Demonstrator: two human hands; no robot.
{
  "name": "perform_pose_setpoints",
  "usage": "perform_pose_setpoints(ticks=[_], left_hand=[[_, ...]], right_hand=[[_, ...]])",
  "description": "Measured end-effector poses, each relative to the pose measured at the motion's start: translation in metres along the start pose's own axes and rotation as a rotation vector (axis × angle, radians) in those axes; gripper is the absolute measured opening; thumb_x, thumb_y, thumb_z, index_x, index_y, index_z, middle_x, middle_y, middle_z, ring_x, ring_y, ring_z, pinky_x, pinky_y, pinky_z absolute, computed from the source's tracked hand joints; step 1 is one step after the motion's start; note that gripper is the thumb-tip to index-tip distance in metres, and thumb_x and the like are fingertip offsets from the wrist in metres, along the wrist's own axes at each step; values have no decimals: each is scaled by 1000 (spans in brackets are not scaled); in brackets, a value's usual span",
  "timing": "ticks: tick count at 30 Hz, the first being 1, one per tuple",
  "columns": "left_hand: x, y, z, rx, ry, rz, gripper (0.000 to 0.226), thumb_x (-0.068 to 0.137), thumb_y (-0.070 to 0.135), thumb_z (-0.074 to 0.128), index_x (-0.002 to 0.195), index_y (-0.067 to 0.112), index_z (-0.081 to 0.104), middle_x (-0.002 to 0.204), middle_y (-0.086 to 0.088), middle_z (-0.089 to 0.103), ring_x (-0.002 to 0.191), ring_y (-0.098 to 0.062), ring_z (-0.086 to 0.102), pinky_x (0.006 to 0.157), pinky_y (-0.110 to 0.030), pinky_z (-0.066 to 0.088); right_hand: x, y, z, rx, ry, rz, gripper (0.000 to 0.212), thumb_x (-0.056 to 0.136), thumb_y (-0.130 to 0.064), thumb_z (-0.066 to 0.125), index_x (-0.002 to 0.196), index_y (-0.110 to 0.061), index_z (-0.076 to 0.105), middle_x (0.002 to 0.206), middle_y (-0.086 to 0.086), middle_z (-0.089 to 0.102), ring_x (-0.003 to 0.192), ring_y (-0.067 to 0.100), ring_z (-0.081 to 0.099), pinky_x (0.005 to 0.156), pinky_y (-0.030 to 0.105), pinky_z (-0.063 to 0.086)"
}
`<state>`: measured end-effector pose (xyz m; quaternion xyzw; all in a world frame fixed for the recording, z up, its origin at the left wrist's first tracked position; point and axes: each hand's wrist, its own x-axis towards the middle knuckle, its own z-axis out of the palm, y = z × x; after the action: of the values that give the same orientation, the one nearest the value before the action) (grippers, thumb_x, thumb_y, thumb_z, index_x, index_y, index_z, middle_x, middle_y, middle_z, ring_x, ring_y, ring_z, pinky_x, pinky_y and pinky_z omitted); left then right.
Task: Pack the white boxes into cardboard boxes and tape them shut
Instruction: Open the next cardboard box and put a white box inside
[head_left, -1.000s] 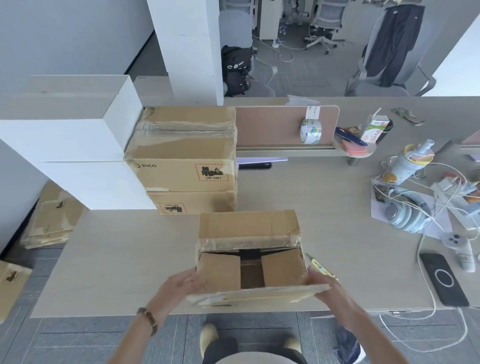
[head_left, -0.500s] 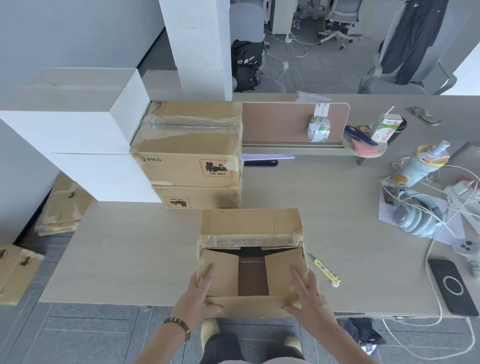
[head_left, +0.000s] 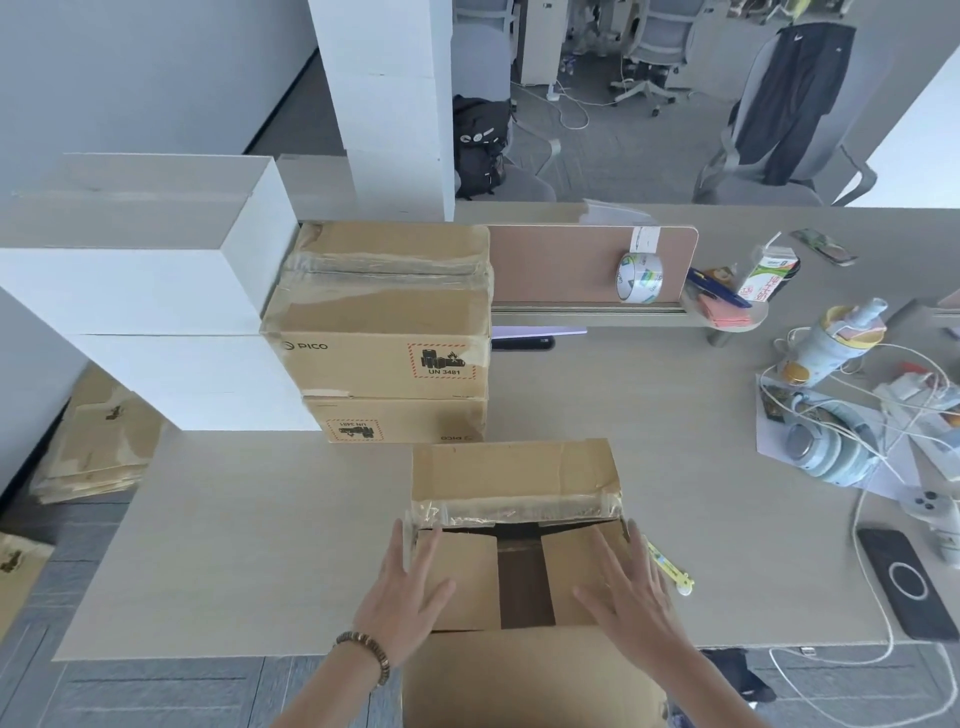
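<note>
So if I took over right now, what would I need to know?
Left hand and right hand: both open, flat fingers pressing the two inner flaps of the cardboard box at the table's near edge.
White boxes are stacked at the far left, beside two taped cardboard boxes.
Tape roll stands by the divider.
Done: inner flaps folded down.
Left: close the outer flaps, tape this end, pack white boxes.

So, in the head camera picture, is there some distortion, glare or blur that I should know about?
Head view: the wide lens bends straight lines, so the table edge and the white boxes splay outward; daylight is soft and even, with faint shadows; the old tape on the open cardboard box shows mild glare; both hands, left hand and right hand, look slightly soft.
</note>
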<state>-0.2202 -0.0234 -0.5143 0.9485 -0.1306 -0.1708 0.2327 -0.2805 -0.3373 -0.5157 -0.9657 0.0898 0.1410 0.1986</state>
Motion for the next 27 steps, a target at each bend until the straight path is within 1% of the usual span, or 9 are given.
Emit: perform_pose_setpoints(ticks=[2,5,9,12,16,18,21,25,27], left_hand=[[4,-3,0,9,10,11,72,98,61,33,147,55,-20,161,0,-29,143,-24,39,89,-23,55],[2,-4,4,36,44,-24,68,99,58,36,153,47,-3,162,0,-25,122,-18,60,75,-19,56],[-1,1,9,7,79,-111,59,96,58,34,149,35,21,165,2,-13,114,-14,64,80,-23,57],[3,7,11,3,82,-129,65,100,53,39,155,36,10,165,2,-15,121,-14,61,86,-25,56],[12,17,9,11,115,-141,71,100,53,37,155,39,-7,161,3,-27,115,-16,64,75,-21,57],[17,22,8,-10,148,-129,71,100,54,35,154,42,-10,163,1,-26,131,-20,54,80,-22,57],[32,25,4,-42,177,-181,66,100,52,36,157,32,9,166,-7,-10,144,-25,38,97,-30,51],[62,27,-9,-40,208,-209,63,93,66,24,145,31,27,158,-13,16,122,-33,58,92,-37,55],[77,26,-14,-49,188,-206,64,91,68,25,147,36,23,161,-13,10,124,-34,56,94,-38,53]], right_hand=[[9,-6,-2,-48,20,3,79,89,-76,23,151,-50,-18,163,6,-21,153,32,-4,122,47,15],[19,-10,-6,-95,65,1,75,91,-72,16,153,-44,-16,164,14,-12,152,35,4,122,45,17],[39,-8,-18,-69,55,-7,74,99,-61,34,157,-39,-6,164,16,-6,151,35,12,121,44,22],[55,-2,-22,-24,68,-40,74,97,-60,37,159,-35,3,165,13,-4,149,34,22,118,44,30],[57,8,-21,-6,194,-113,60,95,-48,52,148,-27,34,161,18,17,135,43,44,103,50,48],[50,11,-18,-39,295,-192,56,96,-44,50,146,-21,37,159,23,22,139,45,38,104,54,47],[47,13,-15,-45,420,-301,58,94,-33,55,147,-16,39,160,26,18,147,44,24,111,60,37],[49,8,-18,-7,476,-316,43,96,-27,49,137,-17,45,158,28,18,146,45,25,112,63,32],[57,4,-22,38,403,-189,51,95,-30,51,144,-19,40,159,29,11,141,50,28,110,63,35]])
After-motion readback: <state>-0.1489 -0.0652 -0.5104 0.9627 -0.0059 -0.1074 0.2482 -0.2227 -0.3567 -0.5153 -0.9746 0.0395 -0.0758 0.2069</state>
